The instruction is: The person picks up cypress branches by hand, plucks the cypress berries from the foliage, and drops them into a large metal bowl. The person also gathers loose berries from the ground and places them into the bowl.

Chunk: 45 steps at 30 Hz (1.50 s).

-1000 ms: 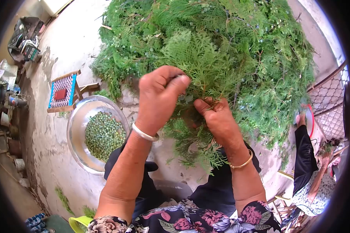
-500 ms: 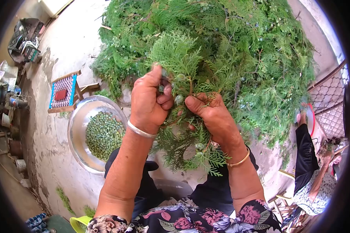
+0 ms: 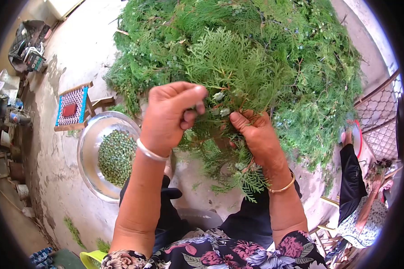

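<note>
Left hand (image 3: pixel 166 116): fingers curled, contents indeterminate | Right hand (image 3: pixel 259 136): clamped on arborvitae sprig (image 3: pixel 233 67) | Hazard: slippage, if grip slackens
</note>
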{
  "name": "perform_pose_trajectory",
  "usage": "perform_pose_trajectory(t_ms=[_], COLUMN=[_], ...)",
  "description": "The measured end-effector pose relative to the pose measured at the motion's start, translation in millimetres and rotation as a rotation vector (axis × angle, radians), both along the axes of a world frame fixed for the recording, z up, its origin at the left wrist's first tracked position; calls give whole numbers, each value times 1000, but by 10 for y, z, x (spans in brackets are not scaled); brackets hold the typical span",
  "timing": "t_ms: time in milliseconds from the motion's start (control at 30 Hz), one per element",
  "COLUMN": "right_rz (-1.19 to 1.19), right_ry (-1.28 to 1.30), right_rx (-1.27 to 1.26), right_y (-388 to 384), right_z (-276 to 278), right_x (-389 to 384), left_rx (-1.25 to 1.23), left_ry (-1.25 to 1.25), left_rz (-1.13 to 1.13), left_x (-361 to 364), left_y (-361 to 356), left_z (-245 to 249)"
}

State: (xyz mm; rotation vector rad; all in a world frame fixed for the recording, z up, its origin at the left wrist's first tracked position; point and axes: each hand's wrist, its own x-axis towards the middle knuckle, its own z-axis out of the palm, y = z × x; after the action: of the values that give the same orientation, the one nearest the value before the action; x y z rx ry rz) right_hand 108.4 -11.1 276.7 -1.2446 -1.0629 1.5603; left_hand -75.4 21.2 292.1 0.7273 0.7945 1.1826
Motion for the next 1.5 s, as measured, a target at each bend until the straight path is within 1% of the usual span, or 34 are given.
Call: perform_pose_trajectory(t_ms=[33,67,100,167,233,300,333,400,433,467,533,567,633,767,833,867,933,967,1033,1067,1100,1133,1167,1200,1267,1300,1333,1367,1400,1433,1500], right_rz=[-31,-27,-41,-56,-24,-2,19,18,20,19,70,68,97,133,148,146,86,53,18,-15,-16,-57,-98,-96,-21,-19,-70,-120,-118,-101,-84], right_ry=[-40,-42,-34,-24,-25,-65,-106,-137,-165,-166,-19,-18,136,183,169,169,111,94,91,87,87,31,-26,-26,-182,-182,-143,-103,-104,-122,-139], right_rx=[55,54,11,-34,51,32,16,8,-1,-2,37,37,-125,-127,-128,-128,-95,-113,-88,-69,-71,-85,-99,-102,-69,-70,15,100,98,131,164], right_y=[-5,-19,-35,-37,-27,-33,-35,-29,-27,-20,-8,-19,-31,6,21,18,16,19,20,11,4,-3,-7,-4,16,13,-1,-16,-28,-37,-39], right_z=[-32,-13,24,31,4,28,39,13,2,7,42,96,217,173,151,138,122,132,128,115,86,35,-14,-56,-113,-116,-123,-131,-141,-150,-151], right_x=[-17,-35,-54,-67,-68,-67,-65,-73,-78,-80,-75,-68,-55,11,58,87,128,124,112,105,95,82,71,73,90,60,9,-27,-41,-50,-63], left_rx=[-17,-35,-74,-65,-58,-11,-12,-98,-171,-171,-233,-233,-191,-214,-174,-175,-250,-250,-247,-249,-192,-136,-57,-59,152,135,133,318,505,545,536], left_ry=[181,361,337,325,312,364,363,261,185,185,-74,-73,-219,-244,-687,-687,-906,-907,-697,-697,-659,-620,-532,-532,185,339,338,522,707,823,852], left_rz=[2,3,-29,-33,-39,88,85,216,215,214,153,150,10,34,-151,-153,37,36,147,146,56,-34,-59,-56,86,160,163,203,241,268,231], left_x=[53,94,119,155,150,120,133,166,150,129,88,73,53,49,-141,-269,-450,-435,-359,-319,-283,-244,-194,-129,35,133,193,239,282,323,342], left_y=[-12,-23,-32,-46,-53,-46,-43,-35,-22,-11,2,2,8,27,153,211,298,282,220,184,145,119,104,68,-37,-80,-78,-70,-66,-77,-85], left_z=[-10,-18,-6,-16,-29,-27,-23,-13,-9,-32,-102,-104,-101,-172,-285,-301,-260,-225,-125,-123,-127,-132,-134,-105,28,102,59,-15,-57,-31,-55])
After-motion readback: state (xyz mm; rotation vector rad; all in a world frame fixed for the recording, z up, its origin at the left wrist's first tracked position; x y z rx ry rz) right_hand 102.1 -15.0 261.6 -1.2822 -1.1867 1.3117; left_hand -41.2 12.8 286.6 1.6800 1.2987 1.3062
